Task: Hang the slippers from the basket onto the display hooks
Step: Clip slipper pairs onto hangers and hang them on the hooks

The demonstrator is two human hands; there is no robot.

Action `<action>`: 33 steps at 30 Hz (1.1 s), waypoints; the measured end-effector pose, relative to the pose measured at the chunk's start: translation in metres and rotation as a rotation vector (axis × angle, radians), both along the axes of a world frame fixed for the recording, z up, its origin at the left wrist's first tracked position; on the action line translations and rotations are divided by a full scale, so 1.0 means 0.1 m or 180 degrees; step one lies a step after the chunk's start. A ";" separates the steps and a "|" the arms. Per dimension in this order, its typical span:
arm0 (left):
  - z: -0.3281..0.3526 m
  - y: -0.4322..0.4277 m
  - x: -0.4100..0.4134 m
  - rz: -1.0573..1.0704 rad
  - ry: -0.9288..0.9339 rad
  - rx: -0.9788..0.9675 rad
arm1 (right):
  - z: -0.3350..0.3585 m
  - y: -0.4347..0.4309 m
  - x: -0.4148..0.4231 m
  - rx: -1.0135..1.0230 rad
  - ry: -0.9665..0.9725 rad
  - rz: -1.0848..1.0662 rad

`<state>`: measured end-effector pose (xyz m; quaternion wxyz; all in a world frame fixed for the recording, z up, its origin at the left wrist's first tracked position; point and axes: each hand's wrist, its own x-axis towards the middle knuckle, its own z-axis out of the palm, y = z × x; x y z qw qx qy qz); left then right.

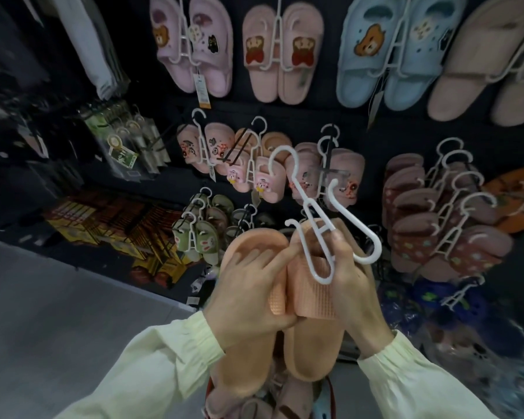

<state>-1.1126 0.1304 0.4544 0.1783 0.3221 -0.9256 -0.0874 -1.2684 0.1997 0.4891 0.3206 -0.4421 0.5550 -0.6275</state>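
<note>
I hold a pair of peach slippers (310,300) side by side, toes up, in front of the display wall. My left hand (248,285) grips the left slipper with its fingers spread over the strap. My right hand (350,282) holds the right slipper and pinches a white plastic slipper hanger (316,225) against it. The hanger's top hook points up and left, and one side prong curls out to the right. Below my hands the basket (330,397) shows only a red edge with more slippers inside.
A dark wall carries rows of hung slippers: pink bear pairs (283,52), a blue pair (390,55), dark red pairs (442,219) at right, green ones (198,237) low left. A black display hook (327,164) juts out just behind the hanger. Grey floor (58,313) lies left.
</note>
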 end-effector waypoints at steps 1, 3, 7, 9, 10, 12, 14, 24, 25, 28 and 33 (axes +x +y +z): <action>0.01 -0.02 -0.01 0.0006 -0.0039 -0.0034 | 0.02 0.02 -0.01 -0.0077 0.0010 0.0004; 0.04 -0.07 -0.01 0.0033 -0.0084 -0.0080 | 0.05 0.06 -0.01 -0.0143 -0.0099 -0.0054; 0.06 -0.10 0.01 0.0086 -0.0046 -0.0279 | 0.04 0.14 0.02 -0.0244 -0.0318 -0.0321; 0.06 -0.09 -0.01 0.0083 -0.0131 -0.0336 | 0.03 0.16 0.06 -0.0366 -0.0246 -0.0410; 0.06 -0.08 -0.02 0.0084 -0.0173 -0.0330 | 0.01 0.16 0.09 -0.0420 -0.0163 -0.0439; 0.05 -0.08 -0.04 0.0094 -0.0218 -0.0260 | -0.03 0.17 0.12 -0.0504 -0.0019 -0.0469; 0.04 -0.09 -0.04 0.0127 -0.0187 -0.0162 | -0.02 0.18 0.15 -0.0564 0.0089 -0.0455; 0.06 -0.14 0.10 0.0371 -0.0120 -0.0211 | -0.07 0.28 0.12 -0.0234 0.0089 -0.0068; 0.05 -0.14 0.12 0.0389 -0.0117 -0.0226 | -0.05 0.30 0.12 -0.0199 0.0017 0.0044; 0.04 -0.13 0.17 0.0440 -0.0145 -0.0257 | 0.00 0.38 0.09 -0.0081 -0.0307 0.0326; 0.08 -0.10 0.23 0.0479 -0.0232 -0.0301 | 0.06 0.47 0.05 0.0358 -0.0313 0.0293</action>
